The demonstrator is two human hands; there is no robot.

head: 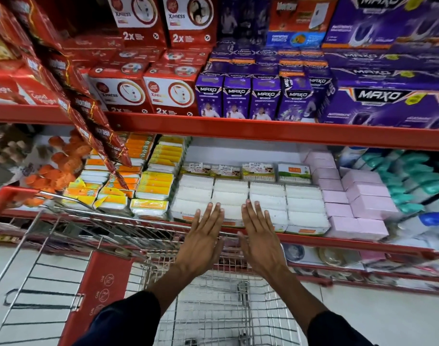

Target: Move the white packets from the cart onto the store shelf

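Observation:
Rows of white packets [268, 196] lie stacked on the middle red shelf [313, 239], between yellow packs and pink boxes. My left hand [203, 236] and my right hand [259, 236] are stretched forward side by side, palms down and fingers spread. Their fingertips reach the front white packets at the shelf edge. Neither hand holds anything. The wire cart [213, 313] stands below my arms, and I see no white packets in the visible part of its basket.
Yellow and orange packs [153, 186] fill the shelf to the left, pink boxes [363, 203] and teal items to the right. Red and purple boxes [263, 96] crowd the upper shelf. A hanging strip of red sachets [98, 126] dangles at left. The cart's red child seat flap [101, 290] is nearby.

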